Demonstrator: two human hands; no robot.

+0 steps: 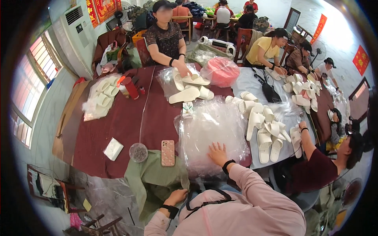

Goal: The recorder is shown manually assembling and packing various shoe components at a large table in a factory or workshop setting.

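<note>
My right hand (217, 153) lies flat with fingers spread on a stack of clear plastic bags (212, 129) at the near edge of the dark red table (130, 122). My left hand (176, 196) is down below the table edge, fingers curled against a green cloth (151, 179) that hangs over the edge; whether it grips the cloth is unclear. A phone in a pink patterned case (168, 152) lies just left of the bags. White slippers (264, 129) are heaped to the right of the bags.
Across the table a person handles white slippers (189, 88). Other people sit at the right with more slippers (303, 92). A red bottle (131, 87), a small round tub (138, 152), a white packet (113, 148) and a pink bag (221, 71) stand on the table.
</note>
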